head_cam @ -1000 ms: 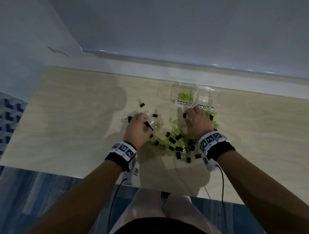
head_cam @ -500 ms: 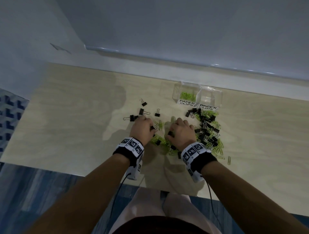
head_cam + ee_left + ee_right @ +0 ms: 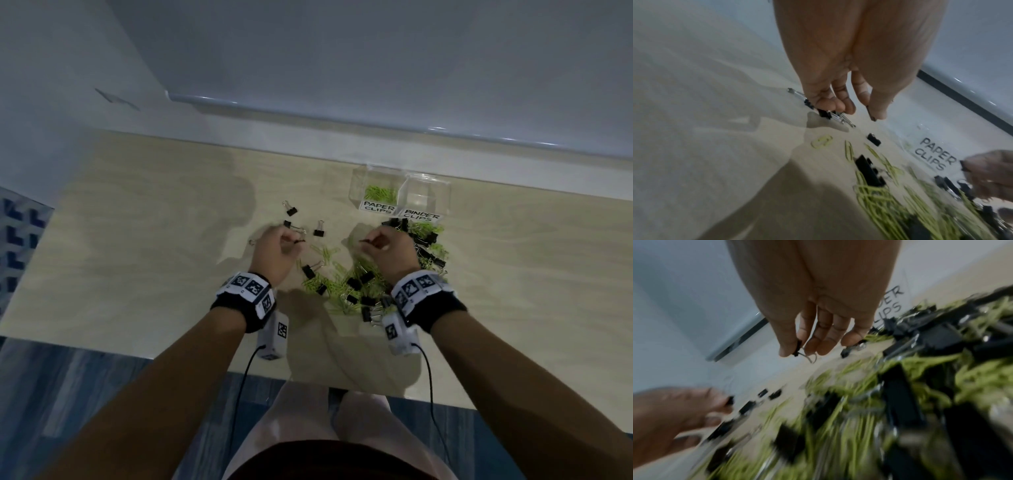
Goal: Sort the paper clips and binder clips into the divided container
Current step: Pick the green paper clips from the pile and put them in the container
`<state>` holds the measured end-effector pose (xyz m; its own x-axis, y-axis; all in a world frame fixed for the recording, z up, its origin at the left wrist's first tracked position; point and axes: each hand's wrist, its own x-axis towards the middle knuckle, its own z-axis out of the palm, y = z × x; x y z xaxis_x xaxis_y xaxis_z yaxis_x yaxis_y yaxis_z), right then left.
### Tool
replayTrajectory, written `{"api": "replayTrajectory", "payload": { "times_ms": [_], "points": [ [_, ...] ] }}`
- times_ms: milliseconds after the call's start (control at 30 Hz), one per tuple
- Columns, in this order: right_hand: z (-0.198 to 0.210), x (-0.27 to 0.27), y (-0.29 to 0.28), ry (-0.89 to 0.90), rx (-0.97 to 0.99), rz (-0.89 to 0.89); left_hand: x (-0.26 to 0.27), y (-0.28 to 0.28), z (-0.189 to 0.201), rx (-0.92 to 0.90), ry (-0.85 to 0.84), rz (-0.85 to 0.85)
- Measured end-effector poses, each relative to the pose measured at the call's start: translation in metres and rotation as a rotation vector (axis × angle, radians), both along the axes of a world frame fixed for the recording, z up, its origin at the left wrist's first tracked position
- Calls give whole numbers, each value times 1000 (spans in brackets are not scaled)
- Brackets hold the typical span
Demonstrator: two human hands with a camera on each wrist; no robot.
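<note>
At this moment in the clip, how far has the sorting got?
Early stage. Done: some green paper clips lie in the PAPER CLIPS side of the clear divided container; the BINDER CLIPS side looks empty. In hand: the right hand pinches a black binder clip; the left hand holds another. Left: the big mixed pile and scattered black clips on the wooden table.

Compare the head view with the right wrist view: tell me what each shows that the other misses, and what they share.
Only the head view shows both compartments of the divided container, with green paper clips inside the one labelled PAPER CLIPS and nothing visible in the one labelled BINDER CLIPS, plus both wristbands.

Only the right wrist view shows the underside of the right hand: thumb and fingers pinch a small black binder clip, its wire handle dangling.

Both show the mixed pile of green paper clips and black binder clips, the left hand and part of the BINDER CLIPS label.
</note>
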<state>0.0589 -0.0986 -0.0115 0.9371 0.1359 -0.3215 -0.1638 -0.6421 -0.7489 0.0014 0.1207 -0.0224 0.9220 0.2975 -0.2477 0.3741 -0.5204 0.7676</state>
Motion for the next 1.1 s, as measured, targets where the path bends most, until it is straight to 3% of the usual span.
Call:
{"api": "replayTrajectory", "payload": {
  "times_ms": [133,267,367,500,733,867,1000,1100],
  "points": [
    [8,22,-23,-120,-93,-90,2,19,-7,257,10,1],
    [9,11,-31,-165,-304,126,-14,6,-4,316,-44,-168],
    [8,-14,-27,-235,-368,283,-26,-13,-6,333,4,-302],
    [5,-37,-16,-113,-544,367,-27,-25,-11,348,88,-309],
    [2,-42,-6,-50,-458,288,-27,-27,-10,233,77,-268],
    [6,-35,-14,-39,-335,222,-24,-15,-1,104,-8,-50],
    [12,-9,-27,-81,-326,61,-11,5,2,149,-79,36],
    [15,6,-35,-150,-391,-9,-7,16,-3,280,-107,-17]
  ]
}}
